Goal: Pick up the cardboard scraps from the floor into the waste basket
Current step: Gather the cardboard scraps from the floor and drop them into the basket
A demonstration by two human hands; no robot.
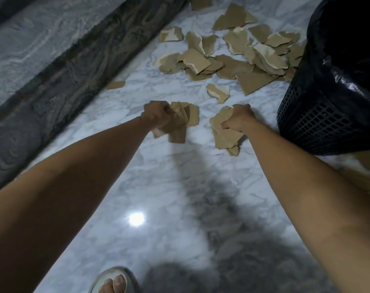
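My left hand (157, 116) grips a bunch of brown cardboard scraps (181, 123) above the marble floor. My right hand (238, 119) grips another bunch of scraps (225, 135), just left of the waste basket (319, 123). The basket is black mesh with a black plastic liner (349, 39) and stands at the right edge. Beyond both hands a pile of several torn cardboard scraps (232, 58) lies scattered on the floor, reaching up to the basket's side. One small scrap (115, 85) lies apart near the dark border strip.
White marble floor (169, 187) with a dark veined border strip (63, 81) running diagonally on the left. My foot in a sandal (114, 281) shows at the bottom edge. More cardboard (368, 166) lies behind my right forearm, below the basket.
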